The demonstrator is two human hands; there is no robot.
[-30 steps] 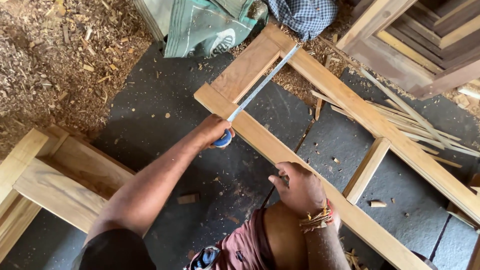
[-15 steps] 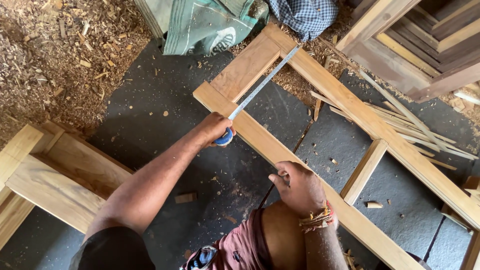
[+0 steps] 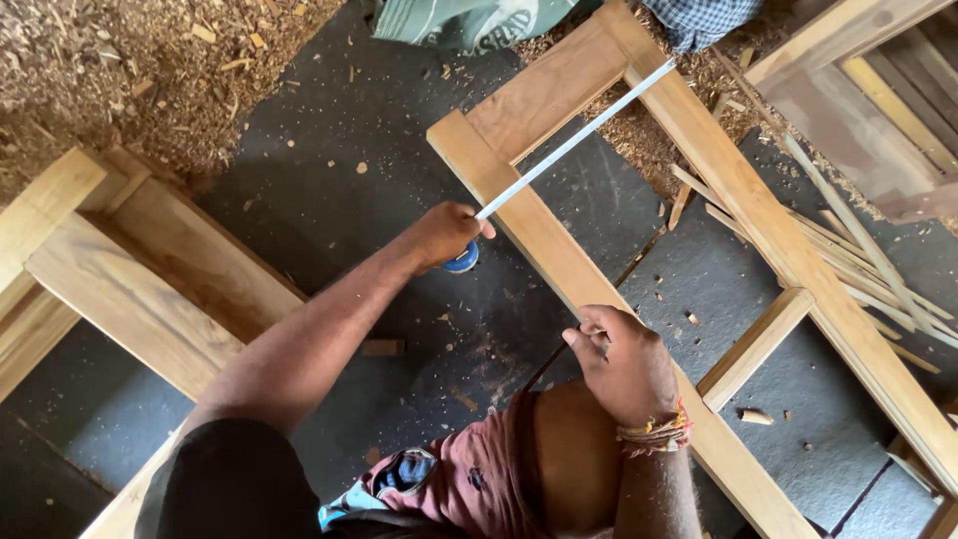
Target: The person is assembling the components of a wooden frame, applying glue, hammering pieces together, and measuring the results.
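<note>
Little has shifted: left hand (image 3: 444,232) still grips the blue tape measure (image 3: 462,262), its blade (image 3: 577,140) stretched diagonally across the wooden frame (image 3: 544,240); right hand (image 3: 624,359), fingers curled, steadies the rail. Keeping the blade taut and corner-true likely matters.

1. Dark grey floor (image 3: 329,130), littered with wood chips.
2. Sawdust heap (image 3: 110,70) fills the top left corner.
3. Pale wooden frames (image 3: 130,269) lie at the left edge.
4. Thin wood strips (image 3: 858,260) at the right.
5. Crumpled sack (image 3: 469,20), possibly plastic, at the top edge.
</note>
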